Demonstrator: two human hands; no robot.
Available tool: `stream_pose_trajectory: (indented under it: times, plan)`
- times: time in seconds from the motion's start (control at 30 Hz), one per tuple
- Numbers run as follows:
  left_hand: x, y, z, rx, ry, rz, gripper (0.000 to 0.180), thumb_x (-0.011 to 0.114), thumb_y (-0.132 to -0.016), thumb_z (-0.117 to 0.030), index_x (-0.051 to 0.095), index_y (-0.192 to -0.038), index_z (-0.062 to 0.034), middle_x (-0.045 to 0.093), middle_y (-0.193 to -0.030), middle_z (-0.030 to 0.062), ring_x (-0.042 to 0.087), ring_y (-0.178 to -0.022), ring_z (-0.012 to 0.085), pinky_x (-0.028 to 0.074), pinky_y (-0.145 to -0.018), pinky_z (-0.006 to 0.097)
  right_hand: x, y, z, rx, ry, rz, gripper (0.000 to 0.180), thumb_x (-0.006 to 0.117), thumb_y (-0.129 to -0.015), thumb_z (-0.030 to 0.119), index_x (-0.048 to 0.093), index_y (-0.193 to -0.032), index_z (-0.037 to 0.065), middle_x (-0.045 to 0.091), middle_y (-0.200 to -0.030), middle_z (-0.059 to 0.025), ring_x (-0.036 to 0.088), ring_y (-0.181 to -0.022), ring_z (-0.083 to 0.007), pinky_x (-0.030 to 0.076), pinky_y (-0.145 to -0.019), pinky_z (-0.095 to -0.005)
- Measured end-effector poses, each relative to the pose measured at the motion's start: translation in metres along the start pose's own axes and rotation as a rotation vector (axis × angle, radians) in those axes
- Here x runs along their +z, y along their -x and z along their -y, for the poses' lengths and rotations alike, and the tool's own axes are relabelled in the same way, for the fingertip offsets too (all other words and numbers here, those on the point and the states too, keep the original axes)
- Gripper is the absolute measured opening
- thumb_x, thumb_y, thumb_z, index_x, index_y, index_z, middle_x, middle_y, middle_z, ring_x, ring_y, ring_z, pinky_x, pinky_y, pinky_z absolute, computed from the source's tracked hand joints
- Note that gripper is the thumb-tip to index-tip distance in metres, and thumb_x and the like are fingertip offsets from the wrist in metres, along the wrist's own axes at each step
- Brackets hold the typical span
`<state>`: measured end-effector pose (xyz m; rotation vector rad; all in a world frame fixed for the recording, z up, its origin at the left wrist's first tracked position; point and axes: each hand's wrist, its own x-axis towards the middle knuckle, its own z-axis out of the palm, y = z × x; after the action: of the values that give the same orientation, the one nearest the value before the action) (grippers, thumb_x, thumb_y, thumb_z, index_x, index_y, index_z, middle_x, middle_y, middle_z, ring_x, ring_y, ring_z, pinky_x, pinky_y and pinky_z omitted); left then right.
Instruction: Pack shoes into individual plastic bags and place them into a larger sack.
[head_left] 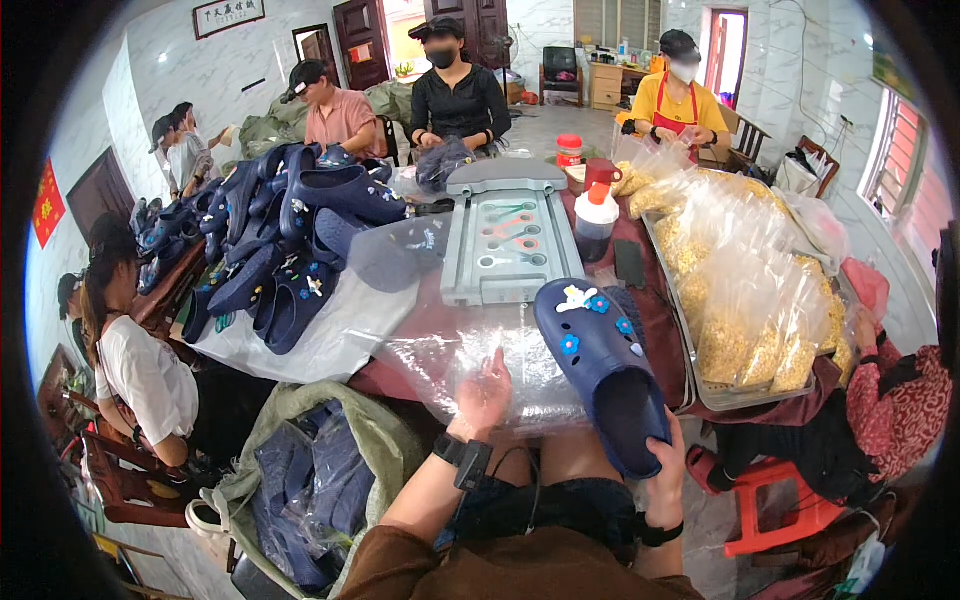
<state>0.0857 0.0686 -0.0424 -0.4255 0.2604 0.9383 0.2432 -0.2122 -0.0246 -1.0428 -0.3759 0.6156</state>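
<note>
Brown sleeves lie nearest the head camera, forearms running forward to both hands. Right hand: fingers clamped on the heel end of a navy clog, at the lower right of its opening; toe points away from these fingers, up and slightly left, with blue flower charms and a white figure on its upper. Left hand: at a clear plastic bag, palm turned up, a dark band and device at the wrist; film blurs the fingertips, so cannot tell whether they pinch it. Beyond the left fingers: grey plastic box with scissor-like shapes on its face. Ahead of the right fingers, past the clog: dark flat object and red-topped bottle holding dark liquid. Forward and right of the right fingers: metal tray bearing clear bags of yellow pieces. Forward-left of the left fingers: heap of navy clogs, charms on several. Nearer the body and left of the left fingers: open green sack with plastic-wrapped navy clogs inside.
</note>
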Motion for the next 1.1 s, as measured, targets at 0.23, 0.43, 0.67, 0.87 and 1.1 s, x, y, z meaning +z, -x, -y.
stream_pose_trajectory:
  times: [0.23,0.43,0.67,0.87,1.1]
  plan:
    - [-0.058,-0.031,-0.029,0.067,-0.351,0.005,0.04,0.037,-0.108,-0.015,0.034,-0.144,0.0026,0.044,-0.147,0.0185,0.051,-0.131,0.0325,0.044,-0.115,0.046,0.023,0.009,0.014,-0.193,0.186,0.005,0.079,0.065,-0.073,0.009,0.044,-0.148,-0.002,0.055,-0.138,-0.0169,0.054,-0.127,-0.0278,0.039,-0.112,-0.0374]
    - [-0.036,0.01,0.015,0.337,-0.645,0.043,0.028,0.049,-0.105,-0.012,0.046,-0.132,-0.0053,0.061,-0.119,0.0148,0.061,-0.111,0.0305,0.05,-0.102,0.044,0.03,0.015,0.017,-0.407,0.473,0.033,0.076,0.069,-0.074,0.005,0.047,-0.146,-0.001,0.053,-0.142,-0.017,0.05,-0.132,-0.0284,0.034,-0.115,-0.0387]
    - [-0.022,0.074,0.007,0.091,-1.244,0.138,0.019,0.057,-0.102,-0.012,0.059,-0.12,-0.004,0.065,-0.106,0.0051,0.063,-0.099,0.0157,0.051,-0.088,0.03,0.032,0.014,0.021,-0.551,0.954,0.034,0.075,0.073,-0.068,0.002,0.053,-0.14,0.003,0.057,-0.123,-0.0186,0.056,-0.118,-0.0375,0.043,-0.104,-0.0433]
    - [0.057,0.128,-0.025,0.409,-2.731,0.422,0.03,0.074,-0.089,-0.029,0.077,-0.108,-0.0056,0.075,-0.09,0.0147,0.073,-0.08,0.0318,0.055,-0.073,0.04,0.035,0.01,0.025,-0.612,1.045,0.03,0.074,0.074,-0.066,0.005,0.054,-0.137,0.005,0.056,-0.113,-0.0187,0.056,-0.109,-0.0401,0.046,-0.096,-0.0445]
    - [0.061,0.044,-0.069,0.959,-2.899,1.102,0.063,0.08,-0.078,-0.021,0.059,-0.137,-0.013,0.047,-0.153,0.0144,0.037,-0.146,0.0412,0.041,-0.112,0.049,0.034,0.015,0.025,-0.53,1.015,0.039,0.073,0.072,-0.067,0.001,0.054,-0.137,0.003,0.058,-0.124,-0.0175,0.056,-0.118,-0.0359,0.043,-0.105,-0.041]
